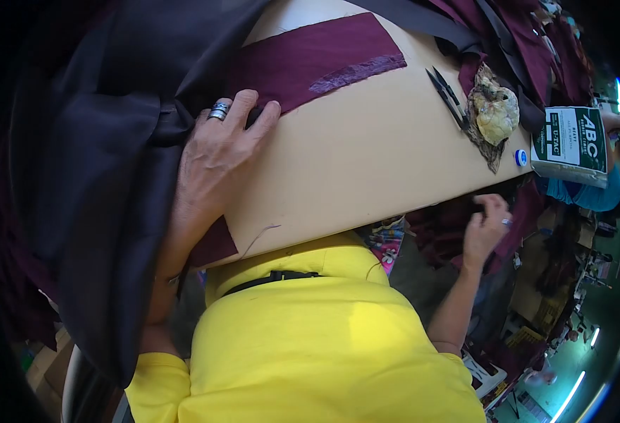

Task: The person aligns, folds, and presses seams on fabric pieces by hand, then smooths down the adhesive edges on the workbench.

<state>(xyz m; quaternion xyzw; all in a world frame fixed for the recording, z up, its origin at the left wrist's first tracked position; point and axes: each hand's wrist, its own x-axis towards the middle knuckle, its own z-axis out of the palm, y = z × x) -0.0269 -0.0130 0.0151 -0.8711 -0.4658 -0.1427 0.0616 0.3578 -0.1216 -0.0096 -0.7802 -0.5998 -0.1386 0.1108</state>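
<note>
We see the left hand (215, 151) lying flat with the fingers spread on the table (366, 162), at its left edge, where it presses a strip of maroon fabric (310, 56). The strip is dark wine red, long and flat, with a lighter, rougher band along one side; it reaches from under the hand to the far edge of the table. There is a silver ring (219, 111) on one finger. A large black cloth (98, 162) hangs over the left edge and covers the wrist partly, touching the maroon strip. The right hand (486, 222) is off the table, just below its near edge, with the fingers loosely curled; we cannot tell if it holds something. At the right corner of the table a green and white packet (571, 144) shows the letters "ABC" and "U-TAC"; the smaller writing is not readable. Just beside it lie a small blue and white round thing (520, 157), a yellowish crumpled lump (496, 109) on a scrap of cloth, and black scissors (445, 95). More maroon pieces (528, 49) are piled at the far right corner.
</note>
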